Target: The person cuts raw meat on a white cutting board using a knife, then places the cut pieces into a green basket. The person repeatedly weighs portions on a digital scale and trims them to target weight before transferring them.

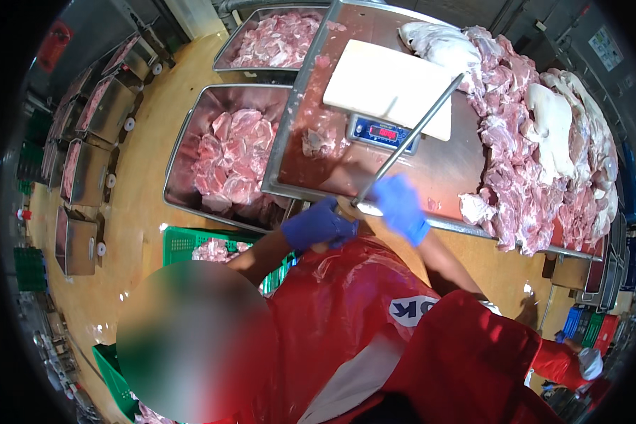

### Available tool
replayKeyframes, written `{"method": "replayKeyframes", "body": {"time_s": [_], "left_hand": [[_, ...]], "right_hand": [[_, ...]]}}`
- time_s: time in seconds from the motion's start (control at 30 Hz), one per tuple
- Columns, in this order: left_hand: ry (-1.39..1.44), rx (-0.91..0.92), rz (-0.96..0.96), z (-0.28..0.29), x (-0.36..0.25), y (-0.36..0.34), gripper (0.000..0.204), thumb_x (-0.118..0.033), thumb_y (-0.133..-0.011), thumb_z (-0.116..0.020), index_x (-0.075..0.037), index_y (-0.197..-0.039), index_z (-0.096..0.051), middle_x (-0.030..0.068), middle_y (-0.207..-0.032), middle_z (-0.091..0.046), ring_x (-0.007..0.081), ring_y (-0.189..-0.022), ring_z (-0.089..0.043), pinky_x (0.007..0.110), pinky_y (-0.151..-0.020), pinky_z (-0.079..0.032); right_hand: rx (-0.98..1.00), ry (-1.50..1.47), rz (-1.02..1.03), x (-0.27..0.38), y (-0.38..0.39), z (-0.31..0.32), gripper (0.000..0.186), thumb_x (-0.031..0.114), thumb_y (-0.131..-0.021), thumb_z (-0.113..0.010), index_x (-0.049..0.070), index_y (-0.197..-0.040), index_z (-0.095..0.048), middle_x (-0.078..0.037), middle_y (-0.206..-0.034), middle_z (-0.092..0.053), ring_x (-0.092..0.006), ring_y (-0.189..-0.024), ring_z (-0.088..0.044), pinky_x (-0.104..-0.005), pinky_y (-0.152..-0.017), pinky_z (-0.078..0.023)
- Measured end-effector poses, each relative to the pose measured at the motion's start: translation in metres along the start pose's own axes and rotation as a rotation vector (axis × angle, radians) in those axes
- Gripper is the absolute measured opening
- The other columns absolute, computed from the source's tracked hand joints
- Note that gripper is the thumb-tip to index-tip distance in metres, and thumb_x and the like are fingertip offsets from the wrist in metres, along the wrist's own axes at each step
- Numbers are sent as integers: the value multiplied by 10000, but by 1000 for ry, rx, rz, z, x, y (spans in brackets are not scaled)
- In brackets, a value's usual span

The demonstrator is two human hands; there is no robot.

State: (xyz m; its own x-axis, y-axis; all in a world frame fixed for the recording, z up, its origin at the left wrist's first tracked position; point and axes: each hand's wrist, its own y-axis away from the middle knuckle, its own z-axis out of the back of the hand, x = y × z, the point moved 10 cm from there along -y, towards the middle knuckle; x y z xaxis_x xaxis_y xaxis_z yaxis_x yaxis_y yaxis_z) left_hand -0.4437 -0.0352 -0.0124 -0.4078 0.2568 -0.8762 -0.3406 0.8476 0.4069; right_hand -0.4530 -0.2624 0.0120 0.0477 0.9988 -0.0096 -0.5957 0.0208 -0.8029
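Note:
A long grey sharpening steel (425, 119) slants up and to the right over the metal table. Its lower end is at my left hand (321, 225), blue-gloved and closed around the handle just off the table's near edge. My right hand (403, 208), also blue-gloved, is right beside the steel's lower end. Motion smears it; its fingers look curled, and what they hold is not clear. Beyond the hands a blue scale (383, 133) with a lit red display sits under a white cutting board (360, 74). A small meat scrap (320, 142) lies left of the scale.
Large pieces of raw meat (516, 148), some with pale skin, heap the right side of the metal table (300, 166). Metal bins of cut meat (237, 152) stand to its left. A green crate (180, 244) is below them. Metal carts (88, 169) line the left; another person (562, 364) is far right.

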Motion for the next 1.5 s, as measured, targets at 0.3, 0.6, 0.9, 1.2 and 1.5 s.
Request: {"method": "replayKeyframes", "body": {"time_s": [0.3, 0.6, 0.9, 1.2, 1.5], "left_hand": [[-1195, -928, -319, 119, -55, 69, 270, -348, -774, -719, -146, -946, -666, 110, -828, -696, 351, -744, -678, 463, -647, -540], [-1102, -996, -472, 111, -109, 106, 219, -341, -806, -681, -154, -921, -673, 125, -759, -687, 352, -697, -683, 485, -601, -525], [-770, -937, 255, 198, 139, 104, 333, -413, -765, -702, -114, -911, -699, 161, -902, -717, 381, -871, -694, 489, -736, -557], [-816, -730, 179, 219, 155, 21, 420, -399, -787, -692, -96, -1077, -704, 217, -1016, -702, 402, -975, -675, 497, -862, -535], [-1295, -933, -1142, 185, -124, -173, 759, -422, -963, -614, 105, -1444, -356, 364, -1461, -393, 514, -1354, -400, 561, -1132, -319]], "right_hand": [[7, -501, -424, -25, 13, 9, 248, 155, -1051, -484, -33, -1199, -548, -147, -783, -630, -194, -579, -533, -357, -560, -448], [335, -575, 87, 13, -37, -31, 231, 219, -1032, -529, 41, -890, -560, -84, -708, -556, -162, -595, -550, -329, -532, -466], [315, -623, -1051, -61, 134, 35, 370, 328, -1083, -448, 61, -833, -507, 14, -625, -441, -80, -515, -425, -265, -454, -360], [200, -484, -1211, -80, 197, 113, 359, 358, -1078, -458, 69, -880, -537, 11, -621, -489, -64, -490, -452, -237, -440, -358], [-26, -391, -1328, -133, 215, 144, 336, 268, -1085, -457, 54, -843, -551, -8, -633, -515, -63, -521, -461, -245, -470, -371]]}}
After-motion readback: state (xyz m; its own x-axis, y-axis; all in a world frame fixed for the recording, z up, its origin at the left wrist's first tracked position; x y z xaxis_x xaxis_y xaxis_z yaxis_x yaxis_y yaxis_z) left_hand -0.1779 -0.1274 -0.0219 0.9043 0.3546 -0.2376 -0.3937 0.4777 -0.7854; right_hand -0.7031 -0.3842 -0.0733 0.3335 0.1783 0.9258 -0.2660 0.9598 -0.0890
